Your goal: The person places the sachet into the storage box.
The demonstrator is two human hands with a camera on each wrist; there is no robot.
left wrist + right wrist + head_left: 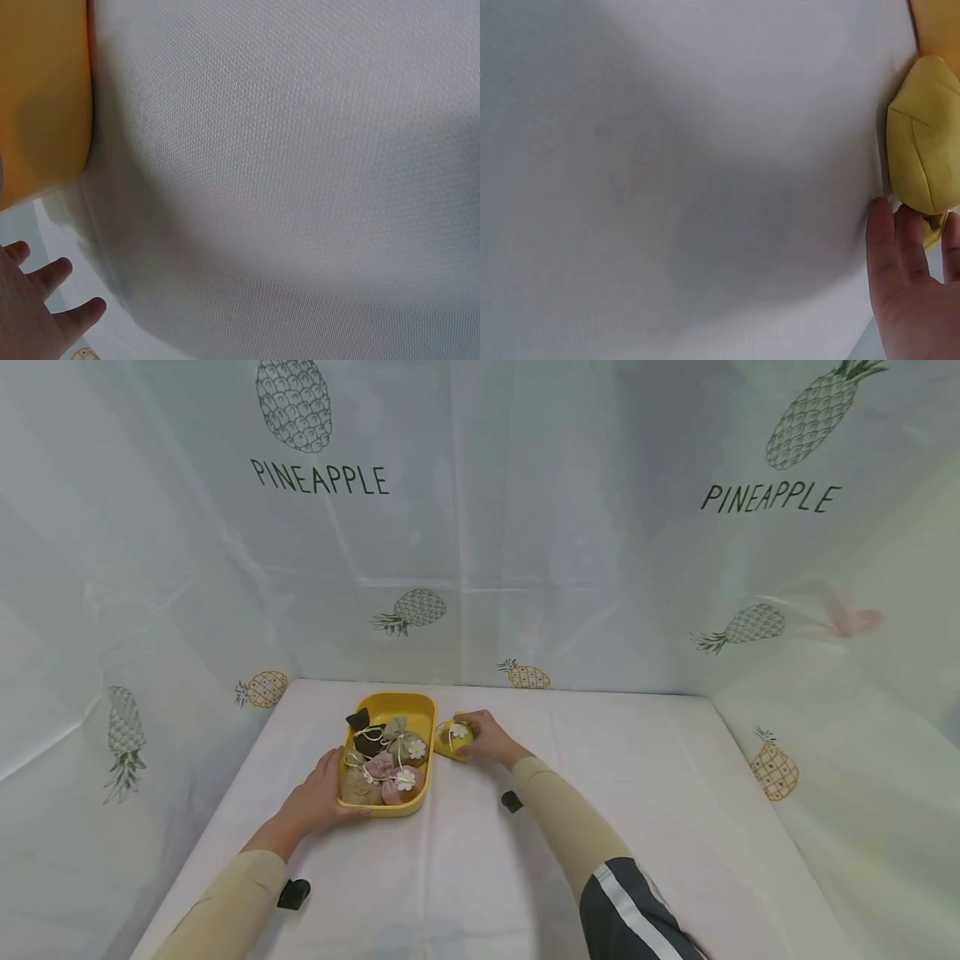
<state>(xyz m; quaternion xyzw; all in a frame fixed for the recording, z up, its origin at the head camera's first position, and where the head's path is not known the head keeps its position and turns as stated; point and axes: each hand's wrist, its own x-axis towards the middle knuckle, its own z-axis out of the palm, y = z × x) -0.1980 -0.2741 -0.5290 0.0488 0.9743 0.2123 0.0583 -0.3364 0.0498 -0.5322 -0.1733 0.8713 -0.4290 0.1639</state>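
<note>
A yellow tray (397,697) holds several small drawstring pouches: a dark brown pouch (370,742), greenish-beige ones and a pink pouch (381,766), some with white flowers. My left hand (318,793) rests against the tray's left side and front corner; in the left wrist view its visible fingers are straight and spread. Just right of the tray, a yellow pouch (926,142) with a white flower lies on the table. My right hand (491,740) pinches it near its gathered end, fingertips at the fabric in the right wrist view. The thumb is hidden there.
A white cloth covers the table (600,743). Curtains with printed pineapples enclose its back and sides. A small black piece shows beside each forearm, one near the left wrist (294,894) and one near the right sleeve (512,802).
</note>
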